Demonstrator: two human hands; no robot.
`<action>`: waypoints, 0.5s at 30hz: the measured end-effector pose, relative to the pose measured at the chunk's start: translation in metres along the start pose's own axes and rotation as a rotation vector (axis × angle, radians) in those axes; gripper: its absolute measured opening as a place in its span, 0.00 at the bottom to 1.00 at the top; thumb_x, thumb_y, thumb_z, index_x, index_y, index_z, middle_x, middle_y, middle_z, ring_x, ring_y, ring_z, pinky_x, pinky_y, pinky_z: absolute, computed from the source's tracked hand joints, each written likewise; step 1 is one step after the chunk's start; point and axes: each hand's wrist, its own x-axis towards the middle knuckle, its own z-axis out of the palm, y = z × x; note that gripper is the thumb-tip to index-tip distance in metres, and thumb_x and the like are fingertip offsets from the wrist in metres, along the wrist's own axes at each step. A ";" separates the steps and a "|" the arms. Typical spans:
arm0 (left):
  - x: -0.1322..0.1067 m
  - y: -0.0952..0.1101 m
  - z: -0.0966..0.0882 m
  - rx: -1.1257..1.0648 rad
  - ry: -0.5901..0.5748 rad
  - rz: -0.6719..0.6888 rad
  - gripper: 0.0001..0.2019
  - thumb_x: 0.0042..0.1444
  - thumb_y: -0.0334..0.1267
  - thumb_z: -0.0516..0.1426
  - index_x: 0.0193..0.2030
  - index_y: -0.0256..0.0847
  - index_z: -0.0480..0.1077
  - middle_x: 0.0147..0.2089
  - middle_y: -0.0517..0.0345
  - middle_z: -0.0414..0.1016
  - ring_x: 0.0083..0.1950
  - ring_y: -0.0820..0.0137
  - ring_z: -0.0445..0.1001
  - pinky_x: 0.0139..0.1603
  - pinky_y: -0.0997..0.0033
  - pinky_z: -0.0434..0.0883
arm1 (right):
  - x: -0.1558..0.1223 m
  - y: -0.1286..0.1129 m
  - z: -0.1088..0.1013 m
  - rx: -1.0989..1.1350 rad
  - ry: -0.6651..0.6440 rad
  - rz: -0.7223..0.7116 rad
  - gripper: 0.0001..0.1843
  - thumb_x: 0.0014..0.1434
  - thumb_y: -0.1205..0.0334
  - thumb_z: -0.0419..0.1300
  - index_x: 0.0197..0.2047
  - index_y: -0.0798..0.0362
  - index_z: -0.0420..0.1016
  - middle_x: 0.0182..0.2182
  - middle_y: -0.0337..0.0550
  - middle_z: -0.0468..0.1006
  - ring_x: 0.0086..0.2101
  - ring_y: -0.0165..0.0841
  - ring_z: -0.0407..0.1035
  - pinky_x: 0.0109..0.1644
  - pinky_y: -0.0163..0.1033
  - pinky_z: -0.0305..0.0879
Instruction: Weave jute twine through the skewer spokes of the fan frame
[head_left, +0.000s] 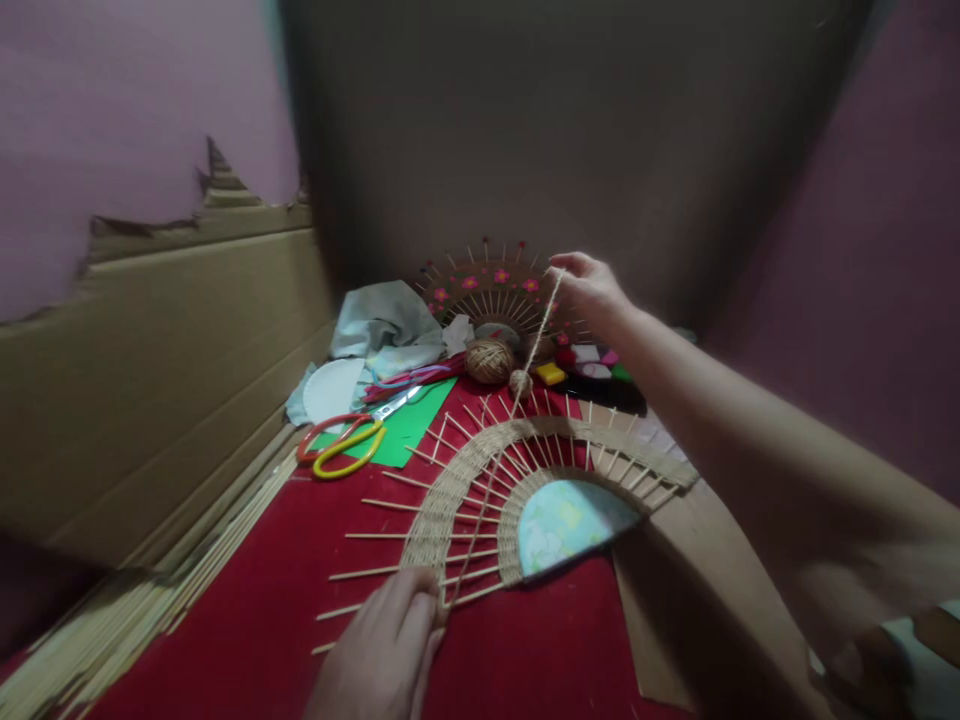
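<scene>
A half-round woven fan (pixel 433 525) of thin sticks and tan twine lies on the red surface, with a pale blue patterned half-circle (pixel 574 525) at its centre. My left hand (pixel 386 645) is closed on the fan's near left end; its fingertips are partly hidden. Raised beyond the fan, my right hand (pixel 592 290) pinches a strand of twine (pixel 541 330). That strand slants down across the sticks toward my left hand. A large ball of twine (pixel 489 361) and a smaller twine ball (pixel 520 383) rest behind the fan.
Scissors (pixel 346 447) with red and yellow handles lie partly on a green sheet (pixel 416 430) at left. A flower-decorated fan (pixel 480 283) stands at the back. Cardboard (pixel 187 300) lines the left, near a bundle of thin sticks (pixel 150 650). A yellow block (pixel 550 374) sits behind.
</scene>
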 end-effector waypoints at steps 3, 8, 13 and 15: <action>-0.001 -0.002 0.001 -0.007 0.013 0.006 0.07 0.58 0.29 0.47 0.38 0.40 0.64 0.40 0.50 0.69 0.40 0.68 0.71 0.37 0.73 0.70 | 0.023 0.004 0.000 -0.125 0.036 -0.239 0.15 0.45 0.67 0.61 0.40 0.53 0.71 0.46 0.48 0.72 0.49 0.39 0.64 0.54 0.49 0.57; -0.001 -0.006 0.001 0.005 -0.009 0.073 0.06 0.58 0.29 0.48 0.38 0.39 0.64 0.40 0.51 0.70 0.39 0.69 0.72 0.36 0.75 0.71 | 0.050 -0.003 -0.010 -0.320 0.022 -0.429 0.12 0.40 0.73 0.59 0.31 0.52 0.75 0.52 0.44 0.69 0.57 0.41 0.55 0.60 0.50 0.47; 0.001 -0.005 0.000 0.020 0.038 0.085 0.06 0.59 0.30 0.46 0.37 0.40 0.64 0.39 0.51 0.71 0.39 0.69 0.73 0.36 0.76 0.71 | 0.035 -0.017 -0.014 -0.243 0.002 -0.261 0.15 0.43 0.77 0.52 0.32 0.56 0.76 0.34 0.44 0.78 0.38 0.36 0.70 0.47 0.45 0.64; 0.002 -0.004 -0.001 0.028 0.055 0.088 0.07 0.59 0.31 0.46 0.38 0.40 0.64 0.40 0.51 0.72 0.39 0.69 0.74 0.36 0.76 0.71 | 0.021 -0.019 -0.016 -0.207 0.010 -0.214 0.16 0.44 0.77 0.51 0.32 0.58 0.76 0.29 0.42 0.77 0.34 0.34 0.70 0.44 0.43 0.65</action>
